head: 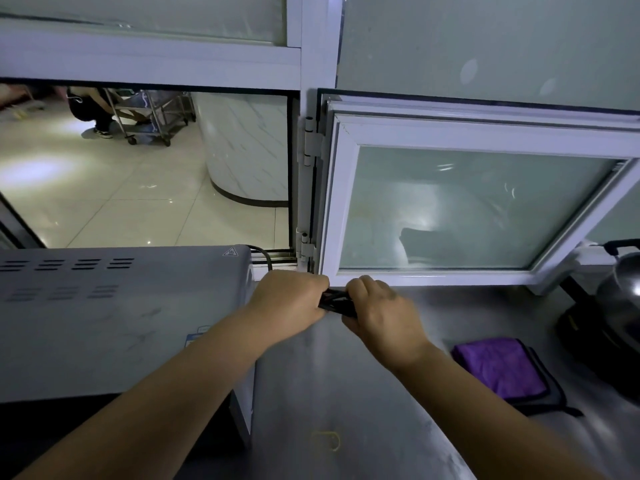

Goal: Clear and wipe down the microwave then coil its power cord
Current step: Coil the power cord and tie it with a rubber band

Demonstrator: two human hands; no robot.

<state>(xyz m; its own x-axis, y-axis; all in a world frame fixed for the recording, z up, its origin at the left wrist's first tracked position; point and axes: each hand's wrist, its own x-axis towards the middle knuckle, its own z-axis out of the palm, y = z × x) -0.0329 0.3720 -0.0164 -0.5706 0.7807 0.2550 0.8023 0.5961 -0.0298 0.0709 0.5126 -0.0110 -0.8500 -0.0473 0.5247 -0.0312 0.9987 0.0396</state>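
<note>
Black power cord (337, 301) bundle clenched in both grips: left hand (289, 299), right hand (381, 311), beside microwave (104, 317).

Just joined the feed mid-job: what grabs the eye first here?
Two hands, left and right, meet at centre, gripping a bundle of black cord beside the microwave. A purple cloth lies folded on the counter at right, under an open window.

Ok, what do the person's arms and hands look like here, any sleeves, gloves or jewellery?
Both forearms are bare as far as the frame shows: no sleeves in view. The left hand and right hand wear no gloves, and no rings, watch or wristbands are visible.
</note>
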